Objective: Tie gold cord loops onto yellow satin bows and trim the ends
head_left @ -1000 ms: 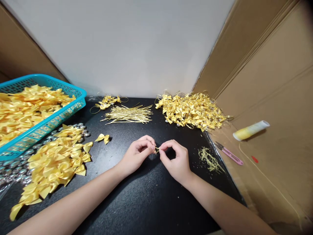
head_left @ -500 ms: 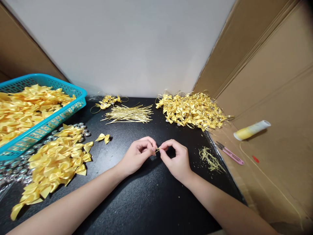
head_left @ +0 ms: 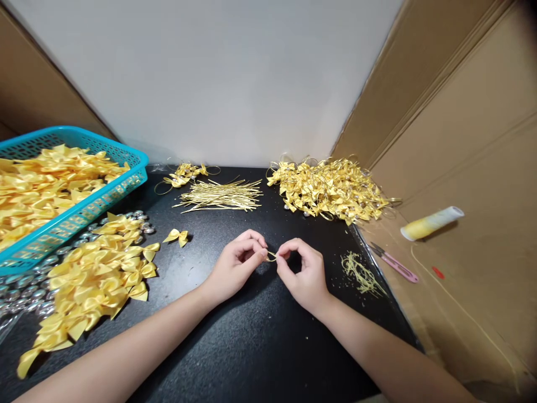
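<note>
Over the middle of the black table, my left hand (head_left: 238,265) and my right hand (head_left: 302,273) face each other, each closed in a pinch. Between their fingertips runs a thin gold cord (head_left: 272,257), bent into a small loop. My fingers hide its ends. Behind the hands lies a bundle of cut gold cords (head_left: 222,196). To the left of my left hand rests a single yellow ribbon bow (head_left: 178,237), apart from a larger heap of yellow bows (head_left: 98,268).
A blue basket (head_left: 145,158) of bows stands at left, silvery beads (head_left: 31,291) beside it. Finished-looking bows with cord loops (head_left: 331,187) are heaped at back right. Cord scraps (head_left: 361,274), pink-handled snips (head_left: 396,264) and a thread spool (head_left: 432,223) lie at right.
My hands have drawn very slightly apart, and a little more of the gold cord's loop shows between the fingertips. Everything else looks unmoved.
</note>
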Action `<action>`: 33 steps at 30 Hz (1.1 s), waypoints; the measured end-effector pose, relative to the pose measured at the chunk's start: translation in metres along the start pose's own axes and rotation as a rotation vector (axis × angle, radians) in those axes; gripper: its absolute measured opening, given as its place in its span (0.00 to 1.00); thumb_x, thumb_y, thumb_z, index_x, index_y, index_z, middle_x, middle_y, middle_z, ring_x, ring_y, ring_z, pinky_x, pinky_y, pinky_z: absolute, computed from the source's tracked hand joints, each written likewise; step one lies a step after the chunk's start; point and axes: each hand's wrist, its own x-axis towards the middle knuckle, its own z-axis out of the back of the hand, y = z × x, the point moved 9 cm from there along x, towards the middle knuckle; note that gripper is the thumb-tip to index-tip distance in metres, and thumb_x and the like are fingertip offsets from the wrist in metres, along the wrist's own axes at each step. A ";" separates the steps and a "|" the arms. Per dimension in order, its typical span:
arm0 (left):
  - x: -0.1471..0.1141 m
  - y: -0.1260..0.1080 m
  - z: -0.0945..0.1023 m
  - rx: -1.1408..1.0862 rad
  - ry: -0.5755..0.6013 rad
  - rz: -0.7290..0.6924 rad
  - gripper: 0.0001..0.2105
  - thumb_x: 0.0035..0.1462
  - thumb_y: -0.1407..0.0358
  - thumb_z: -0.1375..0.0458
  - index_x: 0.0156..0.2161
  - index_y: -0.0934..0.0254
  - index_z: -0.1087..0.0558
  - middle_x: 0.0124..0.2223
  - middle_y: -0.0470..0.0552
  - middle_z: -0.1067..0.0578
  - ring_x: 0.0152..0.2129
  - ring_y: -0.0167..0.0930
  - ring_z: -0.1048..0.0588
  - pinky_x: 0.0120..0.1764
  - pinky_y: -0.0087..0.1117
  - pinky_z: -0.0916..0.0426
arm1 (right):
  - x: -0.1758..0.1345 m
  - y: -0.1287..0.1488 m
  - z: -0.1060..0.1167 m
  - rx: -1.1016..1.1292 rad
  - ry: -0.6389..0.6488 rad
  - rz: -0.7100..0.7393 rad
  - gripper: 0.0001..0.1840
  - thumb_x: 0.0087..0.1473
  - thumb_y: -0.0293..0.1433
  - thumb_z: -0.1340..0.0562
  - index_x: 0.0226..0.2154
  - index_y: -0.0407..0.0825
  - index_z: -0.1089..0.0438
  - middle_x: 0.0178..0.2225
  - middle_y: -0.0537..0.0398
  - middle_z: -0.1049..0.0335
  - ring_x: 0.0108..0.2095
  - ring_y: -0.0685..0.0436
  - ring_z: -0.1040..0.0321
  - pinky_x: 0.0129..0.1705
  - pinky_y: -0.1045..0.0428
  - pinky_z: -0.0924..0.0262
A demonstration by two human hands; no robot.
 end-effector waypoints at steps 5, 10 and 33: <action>-0.002 -0.003 0.001 0.053 -0.006 -0.035 0.12 0.59 0.60 0.44 0.27 0.65 0.27 0.35 0.48 0.35 0.30 0.27 0.34 0.32 0.27 0.38 | 0.001 -0.010 -0.003 0.165 0.033 -0.135 0.04 0.50 0.29 0.39 0.33 0.49 0.31 0.28 0.55 0.29 0.31 0.47 0.32 0.36 0.51 0.36; -0.004 -0.006 0.003 0.107 -0.027 -0.052 0.13 0.60 0.60 0.44 0.28 0.65 0.26 0.34 0.48 0.35 0.30 0.28 0.33 0.32 0.27 0.38 | 0.000 -0.024 -0.013 0.227 0.089 -0.274 0.06 0.50 0.33 0.37 0.26 0.48 0.28 0.26 0.54 0.26 0.29 0.46 0.31 0.35 0.50 0.36; 0.007 -0.008 0.005 0.604 0.313 -0.035 0.09 0.57 0.62 0.43 0.33 0.62 0.22 0.35 0.51 0.25 0.35 0.34 0.27 0.41 0.33 0.35 | 0.020 -0.002 0.002 -0.311 0.191 0.120 0.07 0.55 0.25 0.42 0.27 0.50 0.36 0.30 0.55 0.30 0.35 0.44 0.36 0.40 0.48 0.43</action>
